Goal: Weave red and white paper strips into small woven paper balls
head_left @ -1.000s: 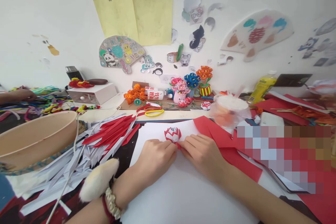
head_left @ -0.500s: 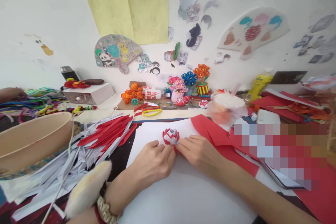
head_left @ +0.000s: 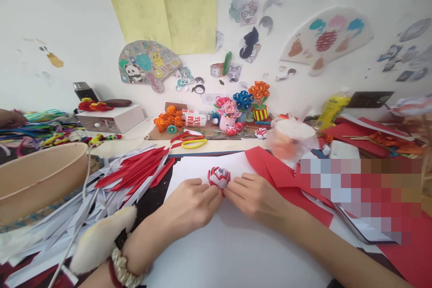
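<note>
Between my fingertips is a small red-and-white folded paper ball (head_left: 218,177), its zigzag rim and hollow top facing up. My left hand (head_left: 197,201) is closed, pinching at its lower left side. From the right, my right hand (head_left: 251,194) also pinches closed against its lower edge. A bit of red paper shows below the ball where the fingertips meet; the rest there is hidden by my fingers. Under both hands lies a large white sheet (head_left: 232,247).
Red and white paper strips (head_left: 135,166) are piled at left, beside a beige basin (head_left: 43,175). Yellow-handled scissors (head_left: 194,143) lie beyond the sheet. Red paper (head_left: 270,166), a bagged cup (head_left: 292,137) and a phone (head_left: 367,225) are at right. Another person's hand (head_left: 11,119) shows far left.
My left hand and forearm have shifted slightly left. My right hand has moved slightly left too, staying at the paper ball. The view has tilted a little.
</note>
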Motion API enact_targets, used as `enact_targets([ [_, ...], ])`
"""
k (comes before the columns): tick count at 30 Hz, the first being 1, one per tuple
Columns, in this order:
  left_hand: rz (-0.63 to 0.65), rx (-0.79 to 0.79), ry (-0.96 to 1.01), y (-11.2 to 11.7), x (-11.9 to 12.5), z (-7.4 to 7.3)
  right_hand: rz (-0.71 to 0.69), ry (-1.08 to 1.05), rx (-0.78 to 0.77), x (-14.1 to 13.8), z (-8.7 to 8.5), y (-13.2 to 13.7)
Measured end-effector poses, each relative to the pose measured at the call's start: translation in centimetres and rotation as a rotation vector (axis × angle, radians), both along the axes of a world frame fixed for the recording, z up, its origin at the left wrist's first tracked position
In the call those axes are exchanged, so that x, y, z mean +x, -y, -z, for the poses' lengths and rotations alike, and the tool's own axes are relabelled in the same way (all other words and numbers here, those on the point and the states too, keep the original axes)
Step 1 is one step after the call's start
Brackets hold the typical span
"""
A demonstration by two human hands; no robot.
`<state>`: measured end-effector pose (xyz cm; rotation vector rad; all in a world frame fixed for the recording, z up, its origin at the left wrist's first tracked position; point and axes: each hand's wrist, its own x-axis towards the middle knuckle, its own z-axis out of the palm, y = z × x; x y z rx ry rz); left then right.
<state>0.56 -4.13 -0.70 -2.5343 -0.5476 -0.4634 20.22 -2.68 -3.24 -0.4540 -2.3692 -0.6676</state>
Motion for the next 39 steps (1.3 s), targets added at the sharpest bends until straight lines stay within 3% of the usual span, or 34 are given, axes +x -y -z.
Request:
enact_targets([
  [9,-0.036,-0.035,0.035,0.2,0.1,0.2,0.067,-0.072,-0.103,0.1,0.1,-0.2],
  [18,-0.098,-0.078,0.19,0.2,0.1,0.7,0.046,-0.314,-0.604,0.0,0.2,0.3],
  [26,-0.086,-0.077,0.186,0.8,0.4,0.0,0.004,-0.234,-0.52,0.1,0.7,-0.1],
  [34,-0.144,-0.211,0.356,0.5,-0.2,-0.7,-0.006,-0.372,-0.75,0.4,0.4,-0.1],
  [39,-0.178,-0.322,0.443,0.4,0.0,-0.6,-0.01,-0.385,-0.637,0.4,0.5,-0.1],
])
